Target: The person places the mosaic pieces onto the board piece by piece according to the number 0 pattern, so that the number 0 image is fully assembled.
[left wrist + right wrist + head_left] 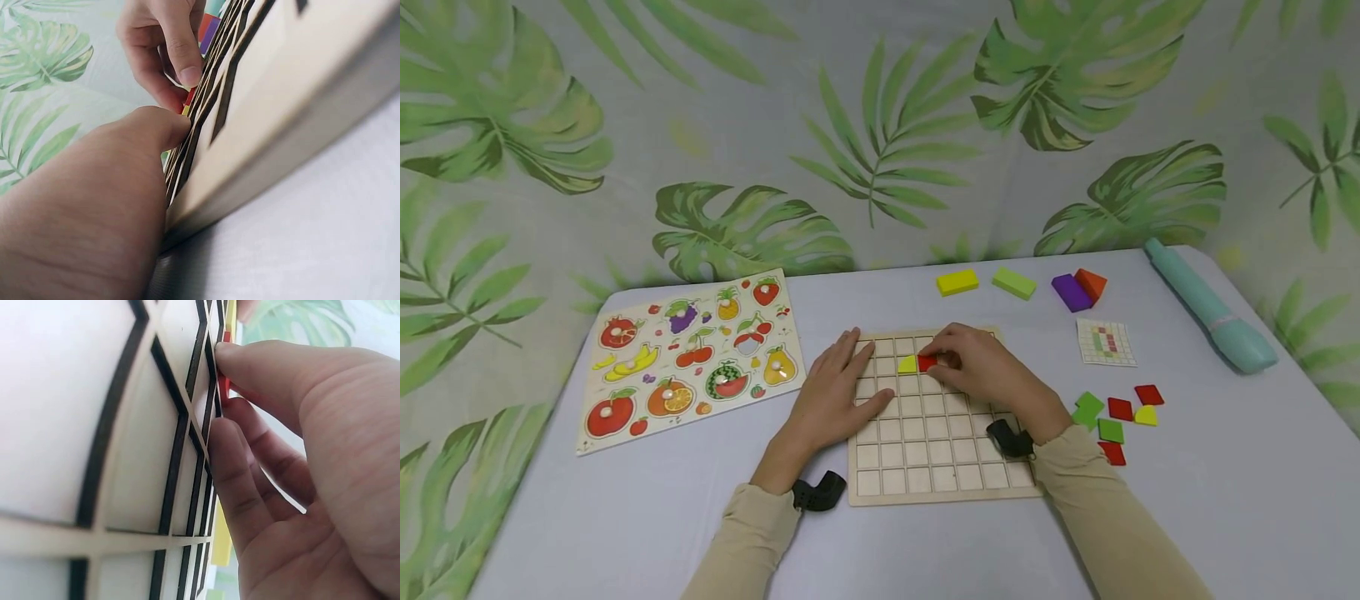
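A wooden grid board (902, 481) lies on the table in the head view. My left hand (831, 398) rests on its left edge, fingers straight and thumb reaching over the cells. Near the top of the board, my right hand (981, 367) pinches a red square tile (926, 363) between thumb and fingers at a cell. Just left of it a yellow tile (907, 365) with a rounded corner sits in its own cell. The right wrist view shows the red tile (226, 387) at the thumb tip (226, 355), partly hidden by the fingers.
Several red, green and yellow tiles (1111, 431) lie right of the board, below a printed pattern card (1107, 342). A fruit puzzle (700, 367) is at left. Yellow (957, 282), green (1014, 283), purple (1072, 292) and orange blocks (1091, 285) stand behind; a teal club-shaped object (1210, 308) lies far right.
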